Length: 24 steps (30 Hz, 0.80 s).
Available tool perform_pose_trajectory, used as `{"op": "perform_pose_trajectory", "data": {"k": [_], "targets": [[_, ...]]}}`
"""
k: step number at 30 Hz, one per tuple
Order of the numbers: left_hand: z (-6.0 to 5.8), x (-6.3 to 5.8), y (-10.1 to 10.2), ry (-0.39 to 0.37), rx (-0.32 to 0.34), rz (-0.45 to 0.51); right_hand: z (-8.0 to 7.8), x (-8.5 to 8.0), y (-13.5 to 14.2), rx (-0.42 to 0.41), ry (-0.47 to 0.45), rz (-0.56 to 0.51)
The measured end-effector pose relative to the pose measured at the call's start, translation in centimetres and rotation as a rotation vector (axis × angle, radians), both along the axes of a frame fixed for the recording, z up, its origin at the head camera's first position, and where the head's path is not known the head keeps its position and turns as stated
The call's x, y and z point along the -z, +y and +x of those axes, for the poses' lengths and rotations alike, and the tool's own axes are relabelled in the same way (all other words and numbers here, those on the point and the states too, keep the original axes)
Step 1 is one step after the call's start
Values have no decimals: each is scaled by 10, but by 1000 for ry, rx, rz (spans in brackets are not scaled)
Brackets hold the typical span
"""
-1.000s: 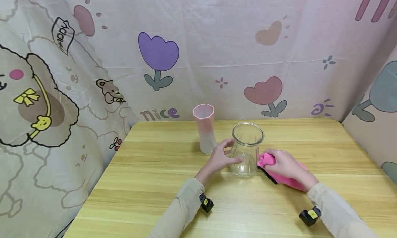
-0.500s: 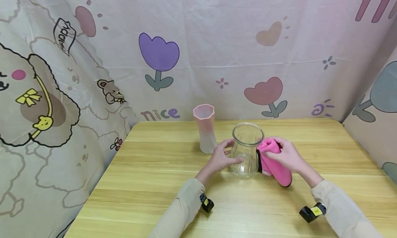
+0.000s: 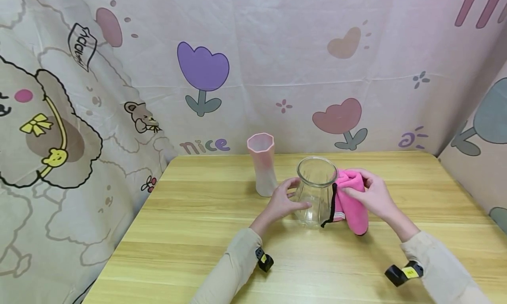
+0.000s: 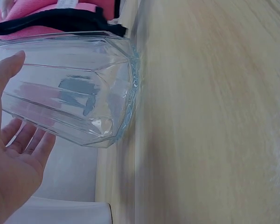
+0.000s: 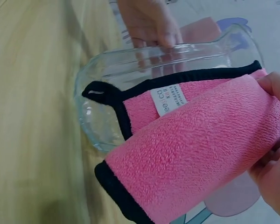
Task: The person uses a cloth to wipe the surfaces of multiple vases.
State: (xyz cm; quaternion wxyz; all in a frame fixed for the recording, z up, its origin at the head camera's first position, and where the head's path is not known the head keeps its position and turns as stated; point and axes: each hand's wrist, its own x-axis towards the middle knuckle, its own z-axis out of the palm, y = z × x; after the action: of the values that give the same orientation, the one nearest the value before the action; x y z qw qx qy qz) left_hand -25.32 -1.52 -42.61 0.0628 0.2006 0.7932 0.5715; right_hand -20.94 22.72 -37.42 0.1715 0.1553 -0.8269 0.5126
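A clear glass vase [image 3: 313,207] with a wide round rim stands upright on the wooden table. My left hand [image 3: 282,201] holds it from the left, thumb across the front and fingers round the back. In the left wrist view, the thumb and fingertips of the left hand [image 4: 18,154] lie along the ribbed glass wall. At the vase's right side, my right hand [image 3: 376,194] pinches a folded pink towel [image 3: 352,207] by its upper part. The towel has black edging, a hanging loop and a white label, and overlaps the glass in the right wrist view.
A tall pink-and-white vase [image 3: 263,167] stands just behind and left of the glass one. The wooden table [image 3: 190,233] ends at a patterned cloth backdrop [image 3: 261,66]. Each wrist carries a small black camera.
The right hand has raised the pink towel from lying on the table to hanging beside the glass vase, and its folds have turned downward. The left hand and both vases stay put.
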Motion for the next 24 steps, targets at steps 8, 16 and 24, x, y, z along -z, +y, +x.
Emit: {"op": "perform_pose_trajectory", "data": {"k": [8, 16, 24], "targets": [[0, 1, 0, 3, -5, -5, 1, -2, 3, 29, 7, -38], [0, 1, 0, 2, -9, -13, -2, 4, -2, 10, 27, -35], [0, 0, 0, 6, -7, -17, -3, 12, -9, 21, -12, 93]]}}
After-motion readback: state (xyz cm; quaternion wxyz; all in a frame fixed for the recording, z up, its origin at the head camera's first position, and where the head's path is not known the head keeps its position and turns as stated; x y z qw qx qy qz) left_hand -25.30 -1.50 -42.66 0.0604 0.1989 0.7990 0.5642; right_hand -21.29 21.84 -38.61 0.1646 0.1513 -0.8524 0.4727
